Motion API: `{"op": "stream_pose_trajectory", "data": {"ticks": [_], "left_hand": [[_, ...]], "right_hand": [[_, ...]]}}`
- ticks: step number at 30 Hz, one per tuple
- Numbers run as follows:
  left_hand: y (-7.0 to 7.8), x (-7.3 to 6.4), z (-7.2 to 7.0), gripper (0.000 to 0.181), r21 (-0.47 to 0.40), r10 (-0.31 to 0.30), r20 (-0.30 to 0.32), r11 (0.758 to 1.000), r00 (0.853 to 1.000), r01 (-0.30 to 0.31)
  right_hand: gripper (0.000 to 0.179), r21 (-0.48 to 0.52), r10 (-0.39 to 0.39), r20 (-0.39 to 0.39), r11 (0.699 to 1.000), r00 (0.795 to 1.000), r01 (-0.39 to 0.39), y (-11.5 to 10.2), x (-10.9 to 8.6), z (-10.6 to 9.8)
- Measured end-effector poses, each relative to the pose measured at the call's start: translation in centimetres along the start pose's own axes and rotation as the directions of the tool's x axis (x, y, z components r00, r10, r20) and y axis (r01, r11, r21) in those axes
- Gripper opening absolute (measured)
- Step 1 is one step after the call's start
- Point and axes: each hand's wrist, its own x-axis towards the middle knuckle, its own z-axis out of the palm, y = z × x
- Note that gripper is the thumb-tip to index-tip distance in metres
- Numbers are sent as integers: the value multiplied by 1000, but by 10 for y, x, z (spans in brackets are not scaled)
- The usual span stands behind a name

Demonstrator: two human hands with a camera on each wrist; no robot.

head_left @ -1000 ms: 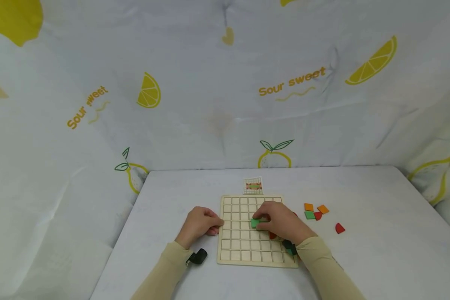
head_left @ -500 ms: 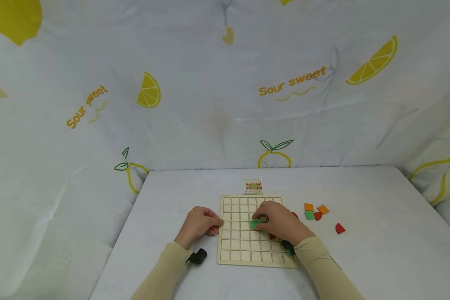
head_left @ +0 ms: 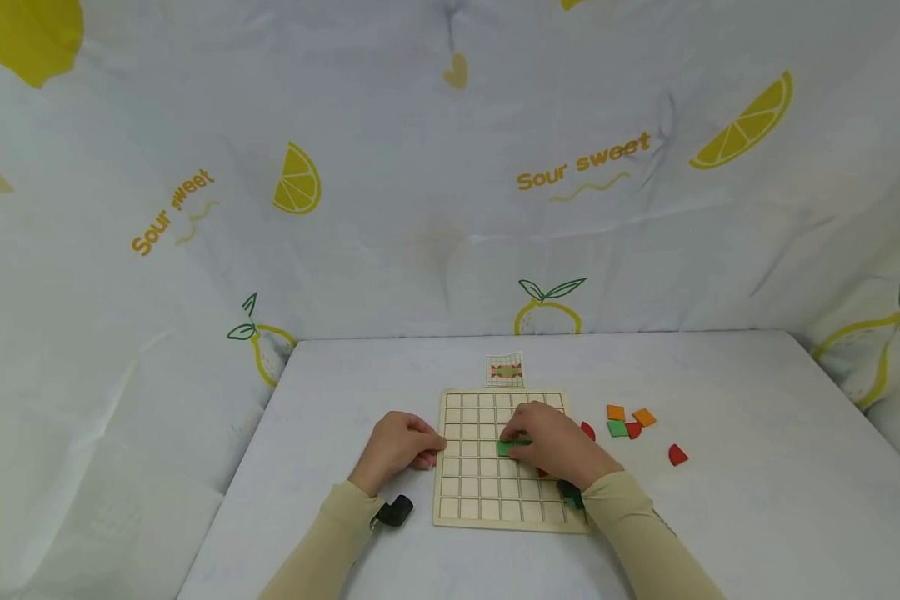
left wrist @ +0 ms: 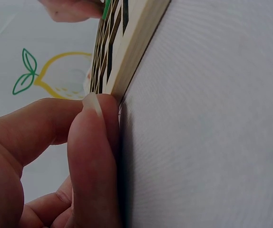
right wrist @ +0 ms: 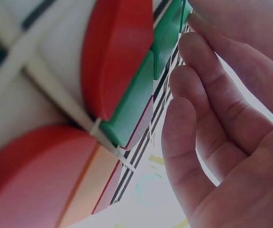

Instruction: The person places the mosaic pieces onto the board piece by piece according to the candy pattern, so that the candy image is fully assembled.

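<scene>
A pale wooden grid board (head_left: 468, 487) lies on the white table. At its left edge my left hand (head_left: 399, 443) pinches the rim; the left wrist view shows thumb and index finger (left wrist: 91, 156) together against that edge. My right hand (head_left: 558, 442) reaches over the board's middle, its thumb and index finger about a green square tile (head_left: 504, 448) in a cell. Beneath the right hand, the right wrist view shows more pieces in the grid: green tiles (right wrist: 135, 102), a red rounded piece (right wrist: 115, 52) and a red-and-orange group (right wrist: 36, 175). The head view mostly hides these.
Behind the board stands a small pattern card (head_left: 506, 371). Loose pieces lie to the right: orange squares (head_left: 616, 412), a green square (head_left: 617, 428) and red quarter-rounds (head_left: 677, 455). Lemon-printed cloth (head_left: 390, 250) hangs behind the table.
The green tile has shifted slightly left and sits flatter in its cell, the right-hand fingers following it. My left hand keeps its place at the board's edge.
</scene>
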Motion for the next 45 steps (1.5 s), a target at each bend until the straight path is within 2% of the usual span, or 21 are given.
{"op": "stream_pose_trajectory", "data": {"ticks": [8,15,19,24,27,34,45], "left_hand": [[2,0,1,18,-1,6,-6,1000,1000,-6],[2,0,2,18,7,9,-8,1000,1000,-9],[2,0,2,18,18,7,-10,1000,1000,-7],[2,-1,0,18,23,5,-12,1000,1000,-4],[1,-1,-2,18,26,2,-17,1000,1000,-2],[0,-1,-2,19,30,3,-16,1000,1000,-2],[-1,0,0,20,20,0,-4,1000,1000,1]], "right_hand": [[11,26,17,-7,1000,1000,-17,3,0,-6],[10,75,72,-53,995,996,-67,31,-11,-27],[13,101,150,-73,985,986,-142,53,-27,-44],[20,84,267,-85,962,960,-261,75,-49,-64],[22,82,292,-85,955,953,-285,86,-57,-70],[22,78,309,-83,950,947,-303,103,-60,-66],[21,65,305,-88,952,948,-301,109,-64,-65]]}}
